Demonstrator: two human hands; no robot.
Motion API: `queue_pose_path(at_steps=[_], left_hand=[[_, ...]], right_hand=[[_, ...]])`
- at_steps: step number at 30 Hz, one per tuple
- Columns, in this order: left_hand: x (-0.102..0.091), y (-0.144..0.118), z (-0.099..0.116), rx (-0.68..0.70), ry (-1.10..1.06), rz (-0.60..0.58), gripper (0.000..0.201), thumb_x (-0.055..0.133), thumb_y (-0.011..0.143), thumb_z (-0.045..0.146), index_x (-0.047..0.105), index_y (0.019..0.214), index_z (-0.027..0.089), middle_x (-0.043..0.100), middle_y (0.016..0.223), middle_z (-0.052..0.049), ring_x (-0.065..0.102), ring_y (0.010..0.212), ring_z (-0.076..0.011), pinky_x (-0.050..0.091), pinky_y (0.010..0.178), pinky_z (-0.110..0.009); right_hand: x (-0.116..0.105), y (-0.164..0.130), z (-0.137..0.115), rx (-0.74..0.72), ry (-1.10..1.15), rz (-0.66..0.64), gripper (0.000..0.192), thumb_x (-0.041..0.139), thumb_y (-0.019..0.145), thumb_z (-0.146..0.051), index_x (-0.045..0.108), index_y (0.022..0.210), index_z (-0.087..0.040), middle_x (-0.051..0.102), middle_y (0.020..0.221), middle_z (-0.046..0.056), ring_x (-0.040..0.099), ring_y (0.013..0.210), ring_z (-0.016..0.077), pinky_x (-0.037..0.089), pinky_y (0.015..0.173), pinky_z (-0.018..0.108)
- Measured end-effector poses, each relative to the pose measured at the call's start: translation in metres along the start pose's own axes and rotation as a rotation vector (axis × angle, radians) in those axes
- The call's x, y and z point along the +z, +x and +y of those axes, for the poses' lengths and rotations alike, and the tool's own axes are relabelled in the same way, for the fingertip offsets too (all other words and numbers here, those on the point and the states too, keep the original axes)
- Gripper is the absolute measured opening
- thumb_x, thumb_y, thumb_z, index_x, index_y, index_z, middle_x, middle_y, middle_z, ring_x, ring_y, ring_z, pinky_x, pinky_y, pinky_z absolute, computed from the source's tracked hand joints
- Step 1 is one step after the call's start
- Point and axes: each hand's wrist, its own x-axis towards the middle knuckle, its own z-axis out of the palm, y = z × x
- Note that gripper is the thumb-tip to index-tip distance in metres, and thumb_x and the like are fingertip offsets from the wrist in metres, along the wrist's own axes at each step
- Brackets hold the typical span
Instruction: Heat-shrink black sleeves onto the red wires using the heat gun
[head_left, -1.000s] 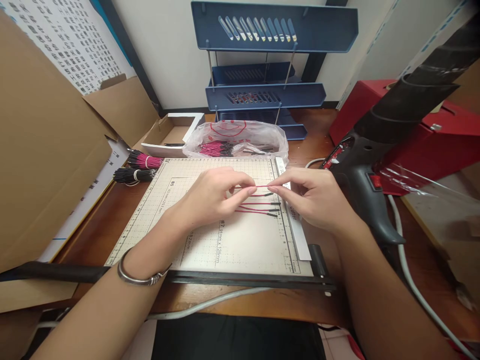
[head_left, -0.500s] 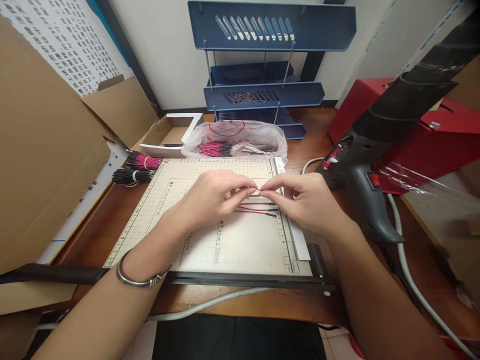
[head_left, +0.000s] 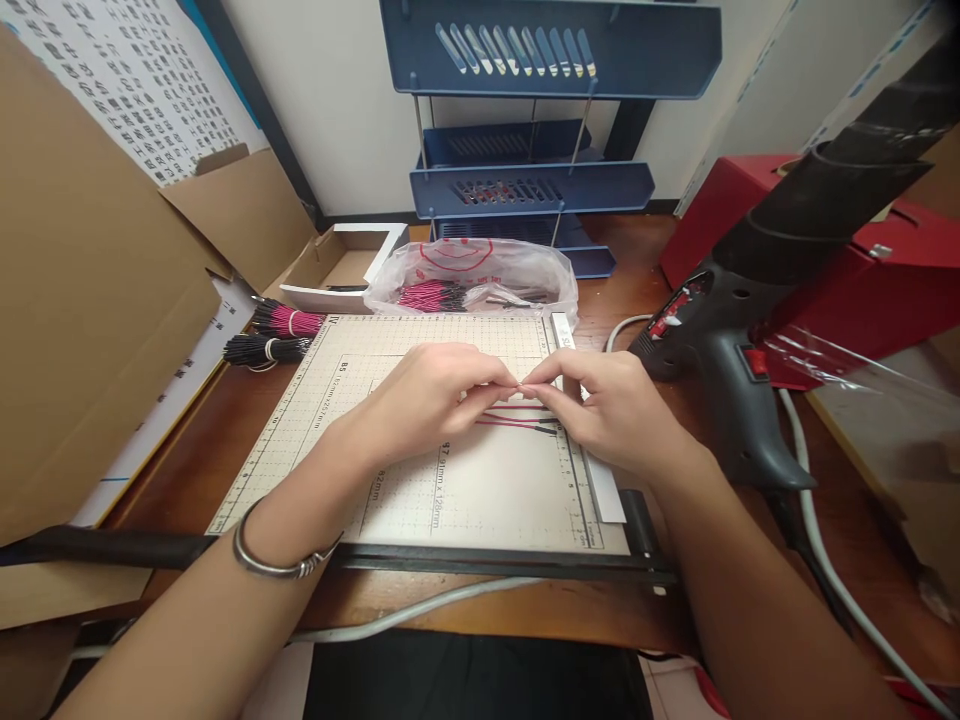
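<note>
Above the paper trimmer's cream gridded board [head_left: 487, 490], the fingertips of both hands meet in a pinch. My left hand [head_left: 446, 395] is closed, thumb against forefinger, and my right hand [head_left: 611, 400] is closed the same way from the right. Whatever thin piece lies between the fingertips is too small and covered to name. Just below them, several thin red wires [head_left: 514, 423] with black ends lie on the board, pointing right. Their left ends are hidden behind my left hand. The trimmer's white edge strip [head_left: 604, 490] runs beneath my right hand.
Behind the board sits a plastic bag [head_left: 525, 262] of red and black wires, with wire bundles [head_left: 289, 320] at the left. A heat gun [head_left: 750, 330] stands at right before a red box [head_left: 900, 250]. Blue trays [head_left: 547, 50] rise behind; cardboard [head_left: 90, 300] flanks the left.
My fingertips have come closer together, narrowing the small gap between them. Both hands have shifted very slightly, and the view has moved a little.
</note>
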Motion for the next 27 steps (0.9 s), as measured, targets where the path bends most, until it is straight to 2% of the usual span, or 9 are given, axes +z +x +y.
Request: queue_pose_path(at_steps=[5,13,27], left_hand=[[-0.0016,-0.0003,0.0014,-0.036,-0.037,-0.07,0.018,0.056,0.099,0.015,0.073,0.094,0.017,0.077,0.084,-0.003,0.068,0.073,-0.0141,0.047,0.069,-0.025],[0.0025,0.0022,0.0045,-0.144,-0.127,-0.008,0.013,0.059,0.096,0.014,0.072,0.093,0.017,0.076,0.079,0.002,0.066,0.066,-0.0107,0.044,0.064,-0.022],[0.0025,0.0012,0.0049,-0.21,-0.079,0.004,0.011,0.063,0.094,0.018,0.074,0.09,0.019,0.077,0.077,0.001,0.067,0.065,-0.0127,0.044,0.061,-0.023]], right_hand=[[-0.0013,-0.0011,0.0019,-0.003,-0.005,-0.042,0.013,0.063,0.095,-0.026,0.073,0.089,-0.02,0.073,0.077,-0.003,0.058,0.059,0.007,0.038,0.059,0.021],[-0.0037,-0.0008,-0.0011,-0.017,-0.023,0.013,0.011,0.065,0.094,-0.024,0.072,0.087,-0.02,0.072,0.073,-0.004,0.055,0.055,0.0058,0.037,0.057,0.021],[-0.0029,0.0002,-0.0017,-0.049,-0.047,0.032,0.012,0.064,0.092,-0.022,0.072,0.084,-0.018,0.071,0.072,-0.003,0.056,0.057,0.0064,0.037,0.057,0.02]])
